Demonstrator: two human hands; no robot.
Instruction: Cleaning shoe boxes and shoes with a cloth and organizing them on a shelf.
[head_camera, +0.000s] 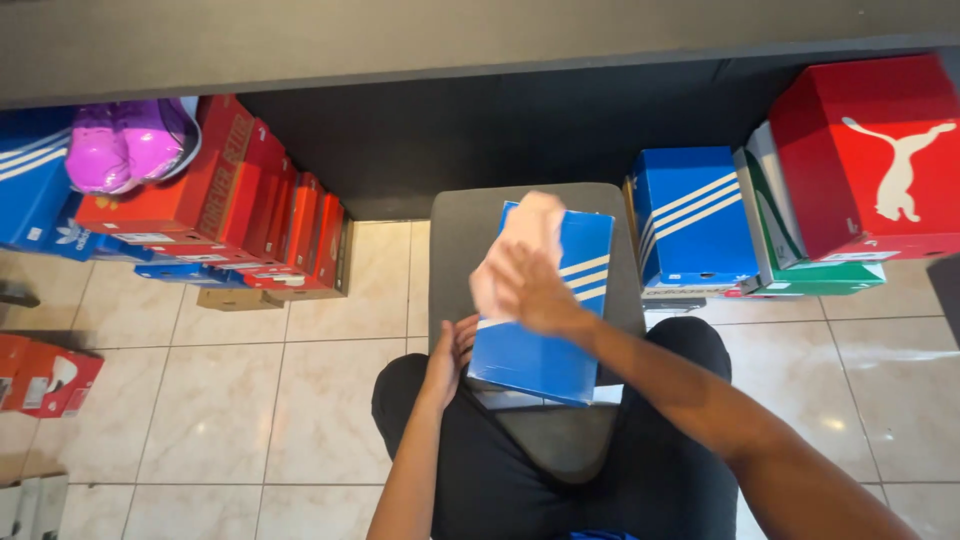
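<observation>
A blue shoe box (545, 340) with white stripes lies on a grey stool (460, 250) between my knees. My right hand (530, 290) presses a pale pink cloth (525, 235) flat against the box lid; the cloth is blurred. My left hand (450, 355) holds the box's near left edge. A second, pale box shows partly beneath the blue one.
Stacked red boxes (250, 210) and blue boxes (40, 190) line the left, with purple shoes (125, 140) on top. Blue (690, 215), green-white (800, 260) and red (870, 155) boxes stand at the right. A red box (45, 375) lies on the tiled floor. A dark counter spans the top.
</observation>
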